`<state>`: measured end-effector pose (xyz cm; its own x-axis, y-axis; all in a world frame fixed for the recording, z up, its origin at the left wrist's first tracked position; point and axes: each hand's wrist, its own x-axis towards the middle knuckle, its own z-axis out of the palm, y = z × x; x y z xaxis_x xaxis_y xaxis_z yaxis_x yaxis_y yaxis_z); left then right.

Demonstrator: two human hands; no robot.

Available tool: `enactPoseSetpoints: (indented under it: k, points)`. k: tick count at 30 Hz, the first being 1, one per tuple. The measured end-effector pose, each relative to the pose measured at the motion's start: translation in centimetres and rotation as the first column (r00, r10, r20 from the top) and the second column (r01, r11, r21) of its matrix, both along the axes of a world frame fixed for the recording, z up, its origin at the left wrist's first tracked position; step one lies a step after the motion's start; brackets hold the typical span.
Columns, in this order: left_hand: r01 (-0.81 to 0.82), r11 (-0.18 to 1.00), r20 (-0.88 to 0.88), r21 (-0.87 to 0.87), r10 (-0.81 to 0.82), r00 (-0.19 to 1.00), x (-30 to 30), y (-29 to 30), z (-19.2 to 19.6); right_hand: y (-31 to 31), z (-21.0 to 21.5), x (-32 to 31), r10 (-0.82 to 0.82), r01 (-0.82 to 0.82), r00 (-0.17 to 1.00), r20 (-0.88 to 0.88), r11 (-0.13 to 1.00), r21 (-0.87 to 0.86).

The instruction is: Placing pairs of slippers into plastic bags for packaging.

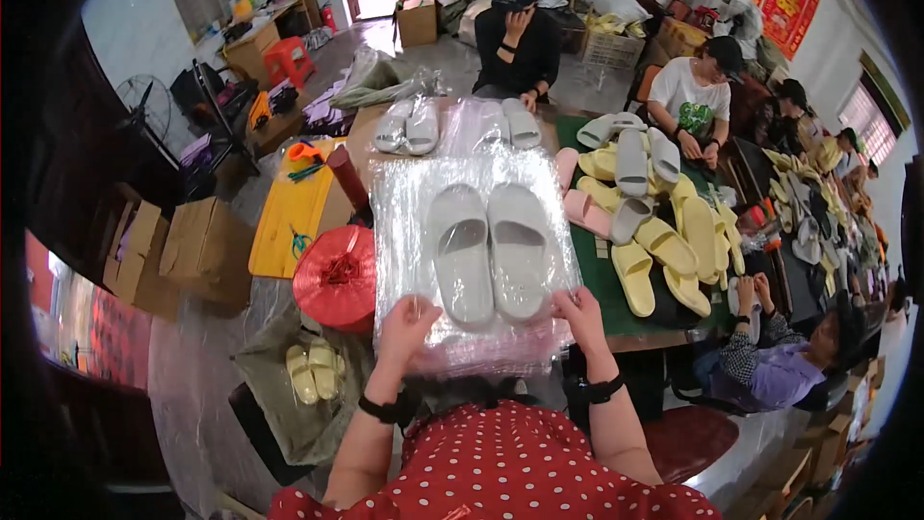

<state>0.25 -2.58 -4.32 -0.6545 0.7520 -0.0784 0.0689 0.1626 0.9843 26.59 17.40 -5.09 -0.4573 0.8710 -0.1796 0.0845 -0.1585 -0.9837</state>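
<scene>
A pair of grey slide slippers [520, 241] lies side by side, toes toward me, under clear plastic. Beneath them a stack of clear plastic bags [404, 202] covers the table in front of me. At the near left corner of the slippers' clear bag, my left hand [408, 327] is closed, fingers pinched on the film. My right hand [580, 320] pinches the same bag on its near right side. The film's exact edges are hard to make out through the glare. Farther back on the table stand more grey slippers [408, 125] in clear wrapping.
Left of the bags are a big roll of red plastic twine [335, 274] and a yellow board with scissors [300, 243]. Yellow, grey and pink slippers [664, 241] are heaped on the right. One person [518, 29] sits opposite; several others sit along the right. Cardboard boxes [207, 250] stand left.
</scene>
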Motion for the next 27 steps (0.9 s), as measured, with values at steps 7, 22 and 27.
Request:
enactPoseSetpoints:
  k: [7, 22, 27]
  points:
    - [-0.110, 0.992, -0.440, -0.055, 0.075, 0.895, 0.1, 4.7, 0.5, 0.1, 1.2, -3.2, 0.010, -0.073, 0.958, 0.286, 0.975, 0.209]
    - [-0.101, 0.896, 0.749, 0.433, -0.296, 0.592, 3.9, 1.8, 6.5, -4.3, 6.9, -3.6, 0.015, -0.011, 0.996, -0.089, 0.999, 0.049]
    - [-0.091, 0.901, 0.640, 0.423, -0.226, 0.734, 5.3, 0.9, 6.9, -7.0, 7.6, -8.4, 0.048, 0.005, 0.978, -0.201, 0.966, 0.258]
